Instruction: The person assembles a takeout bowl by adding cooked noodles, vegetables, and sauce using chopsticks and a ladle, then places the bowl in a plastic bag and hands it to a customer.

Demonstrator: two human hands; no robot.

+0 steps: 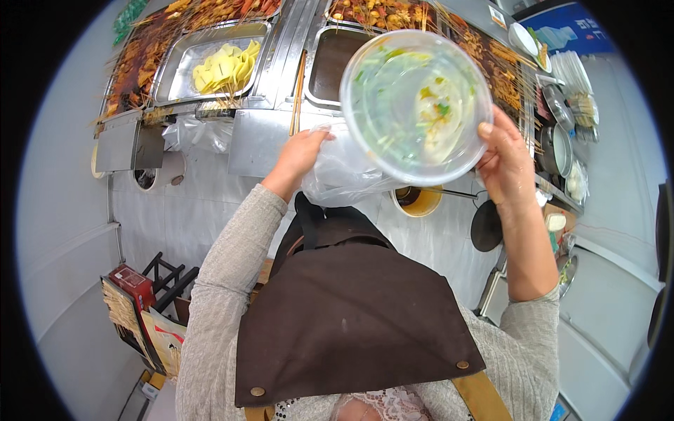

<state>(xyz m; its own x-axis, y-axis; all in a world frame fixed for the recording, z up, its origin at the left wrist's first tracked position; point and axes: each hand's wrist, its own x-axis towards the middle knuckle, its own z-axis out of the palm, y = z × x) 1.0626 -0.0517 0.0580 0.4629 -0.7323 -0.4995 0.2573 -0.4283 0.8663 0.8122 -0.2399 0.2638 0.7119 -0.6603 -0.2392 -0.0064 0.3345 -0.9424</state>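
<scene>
My right hand (507, 156) grips the rim of a round clear plastic bowl (393, 91), fingers round its right side and thumb on top. Chopped greens and some reddish-orange bits show through what looks like its see-through lid. To the left, my left hand (303, 152) is closed on the edge of a thin clear plastic bag (342, 167). The bag hangs below the bowl's lower left side, partly hidden behind it. Just beyond my left hand, a pair of long wooden chopsticks (299, 88) leans on the steel counter.
Steel trays line the counter ahead: one holds yellow slices on skewers (225, 68), another dark liquid (335, 59), others many skewers (382, 12). Stacked white bowls (572, 74) and pots (559, 149) stand at right. A yellow bucket (423, 203) sits below the counter.
</scene>
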